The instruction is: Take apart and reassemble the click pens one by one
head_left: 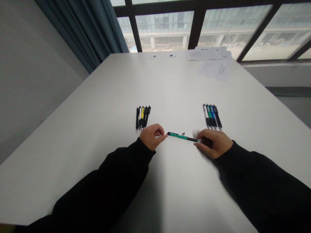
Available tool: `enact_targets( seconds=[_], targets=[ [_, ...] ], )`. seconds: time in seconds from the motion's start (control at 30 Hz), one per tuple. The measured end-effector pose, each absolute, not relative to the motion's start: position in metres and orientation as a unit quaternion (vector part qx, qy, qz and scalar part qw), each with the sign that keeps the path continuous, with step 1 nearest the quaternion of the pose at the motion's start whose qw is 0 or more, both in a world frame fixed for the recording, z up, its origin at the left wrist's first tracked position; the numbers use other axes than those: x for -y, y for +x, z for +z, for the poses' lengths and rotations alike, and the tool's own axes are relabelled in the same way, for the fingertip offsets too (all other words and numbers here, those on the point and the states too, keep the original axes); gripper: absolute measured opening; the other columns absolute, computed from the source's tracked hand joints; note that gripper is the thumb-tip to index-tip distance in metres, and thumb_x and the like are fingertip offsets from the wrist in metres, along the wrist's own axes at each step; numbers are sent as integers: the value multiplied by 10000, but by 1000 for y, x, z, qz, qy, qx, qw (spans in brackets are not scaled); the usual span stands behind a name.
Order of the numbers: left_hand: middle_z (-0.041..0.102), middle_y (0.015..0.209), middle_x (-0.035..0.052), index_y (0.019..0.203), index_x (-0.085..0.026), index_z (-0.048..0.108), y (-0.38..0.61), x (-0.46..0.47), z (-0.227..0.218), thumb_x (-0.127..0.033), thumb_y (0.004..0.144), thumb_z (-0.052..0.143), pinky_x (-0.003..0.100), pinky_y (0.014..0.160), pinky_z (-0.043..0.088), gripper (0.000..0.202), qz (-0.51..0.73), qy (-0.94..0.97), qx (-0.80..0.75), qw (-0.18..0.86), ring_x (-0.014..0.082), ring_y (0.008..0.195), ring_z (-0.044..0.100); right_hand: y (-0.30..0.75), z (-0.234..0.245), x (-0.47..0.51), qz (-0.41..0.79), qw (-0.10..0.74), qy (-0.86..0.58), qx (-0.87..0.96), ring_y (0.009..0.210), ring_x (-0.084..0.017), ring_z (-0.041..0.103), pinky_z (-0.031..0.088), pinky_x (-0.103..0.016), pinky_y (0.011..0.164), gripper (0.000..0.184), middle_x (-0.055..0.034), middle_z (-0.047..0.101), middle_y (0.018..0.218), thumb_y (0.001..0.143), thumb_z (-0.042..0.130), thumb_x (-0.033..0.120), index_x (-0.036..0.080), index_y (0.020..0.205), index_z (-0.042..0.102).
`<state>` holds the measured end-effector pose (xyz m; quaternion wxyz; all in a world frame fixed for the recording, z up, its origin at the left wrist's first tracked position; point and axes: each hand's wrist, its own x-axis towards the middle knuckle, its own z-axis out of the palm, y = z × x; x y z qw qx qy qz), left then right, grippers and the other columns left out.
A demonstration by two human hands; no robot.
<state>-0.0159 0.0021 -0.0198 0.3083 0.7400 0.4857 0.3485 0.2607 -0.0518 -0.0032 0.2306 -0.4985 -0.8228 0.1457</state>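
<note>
A slim green and black pen (180,136) lies nearly level between my two hands, over the white table. My left hand (152,136) has its fingers curled, with the thumb tip at the pen's black clicker end. Around the pen's other end, the thumb and forefinger of my right hand (214,142) close in from both sides; its fingertips are partly smeared by motion. Just behind the pen's middle sits a tiny dark and silvery part (183,133), too small to name.
Several pens (142,117), black ones and a yellow one, form a row beyond my left hand. Another row of pens (212,116), white, green, blue and black, lies beyond my right. Printed papers (215,68) rest at the table's far right, near the windows.
</note>
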Motion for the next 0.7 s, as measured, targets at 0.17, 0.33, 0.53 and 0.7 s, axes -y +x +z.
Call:
enact_targets(
  seconds=[0.17, 0.33, 0.53, 0.7],
  targets=[
    [568, 615, -17, 663, -178, 598, -15, -1, -19, -230, 677, 722, 230, 546, 376, 136, 349, 738, -487, 311, 102, 549, 457, 262, -4, 52, 153, 230, -501, 820, 509, -134, 511, 381, -264, 518, 127, -2, 582, 609, 789, 617, 281, 172, 850, 592],
    [550, 616, -21, 694, -184, 611, -17, -2, -21, -212, 656, 726, 233, 547, 379, 125, 366, 732, -485, 307, 106, 552, 457, 262, -4, 51, 154, 235, -499, 820, 496, -128, 505, 381, -258, 507, 139, -4, 587, 606, 799, 614, 299, 172, 852, 601],
    [548, 661, -11, 734, -174, 621, -17, -2, -23, -206, 670, 721, 232, 549, 391, 124, 372, 744, -474, 288, 96, 553, 457, 262, -6, 50, 138, 233, -481, 834, 558, -145, 530, 410, -274, 563, 113, -25, 586, 657, 808, 603, 261, 160, 851, 631],
    [589, 701, 3, 794, -159, 603, -15, -4, -24, -295, 718, 724, 232, 585, 455, 197, 430, 645, -484, 405, 98, 600, 541, 265, -8, 49, 159, 255, -453, 839, 580, -143, 519, 405, -275, 567, 114, -27, 573, 682, 860, 547, 244, 160, 863, 623]
  ],
)
